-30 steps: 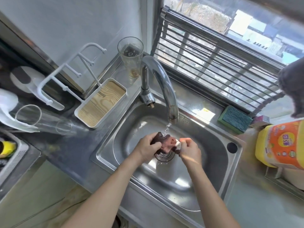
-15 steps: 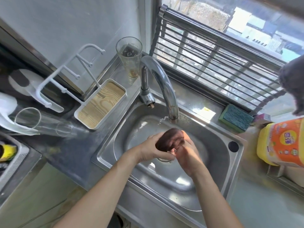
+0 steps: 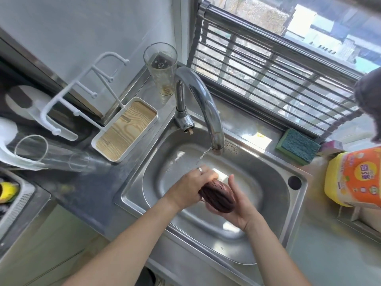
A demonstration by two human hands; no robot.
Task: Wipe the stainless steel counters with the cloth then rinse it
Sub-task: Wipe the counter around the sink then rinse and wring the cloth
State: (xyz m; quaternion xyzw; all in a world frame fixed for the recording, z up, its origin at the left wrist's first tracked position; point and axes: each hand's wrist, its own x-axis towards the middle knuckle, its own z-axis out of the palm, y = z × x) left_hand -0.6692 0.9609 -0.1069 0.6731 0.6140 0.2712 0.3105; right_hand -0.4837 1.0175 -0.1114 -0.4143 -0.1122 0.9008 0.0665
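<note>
Both hands squeeze a bunched dark reddish-brown cloth (image 3: 218, 197) over the stainless steel sink basin (image 3: 274, 188).

The left hand (image 3: 190, 187) curls over its top end; the right hand (image 3: 237, 205) cups it from below (thumb raised), beside the thin stream from the curved chrome faucet (image 3: 208, 108).

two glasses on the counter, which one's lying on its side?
The clear glass at the far left, beside the white tray, lies on its side. The other glass, behind the faucet, stands upright.
</note>
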